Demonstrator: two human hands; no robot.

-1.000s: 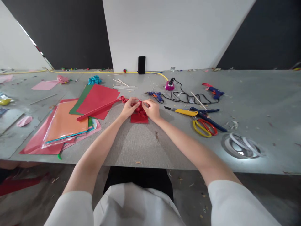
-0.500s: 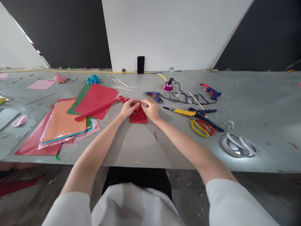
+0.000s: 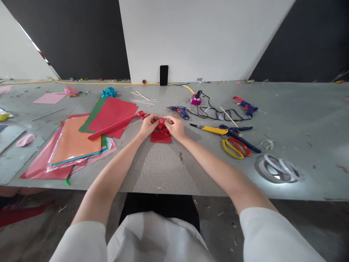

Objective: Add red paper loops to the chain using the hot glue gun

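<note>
Between my two hands sit red paper loops [image 3: 163, 128], curled strips above a flat red paper square [image 3: 161, 138] on the table. My left hand [image 3: 149, 126] pinches the loops from the left, fingertips closed. On the opposite side, my right hand [image 3: 175, 127] also has its fingers closed on them; the exact grip points are too small to make out. Further curled red paper [image 3: 141, 114] lies just behind my left hand, beside a long rolled red paper strip [image 3: 114, 126] that slants across the red sheets.
Coloured sheets [image 3: 76, 142] are stacked at left. Two glue guns [image 3: 178, 110] with black cords, a pink power adapter [image 3: 195, 99], a yellow cutter knife [image 3: 215, 130], scissors [image 3: 233, 148], blue-handled pliers [image 3: 245, 142] and white tape rolls [image 3: 278, 167] lie at right. A phone [image 3: 164, 75] leans on the wall.
A red loop between my fingertips now stands out more plainly, and my fingertips have drawn slightly apart around it. The hands stay in nearly the same place; the view has shifted slightly.
</note>
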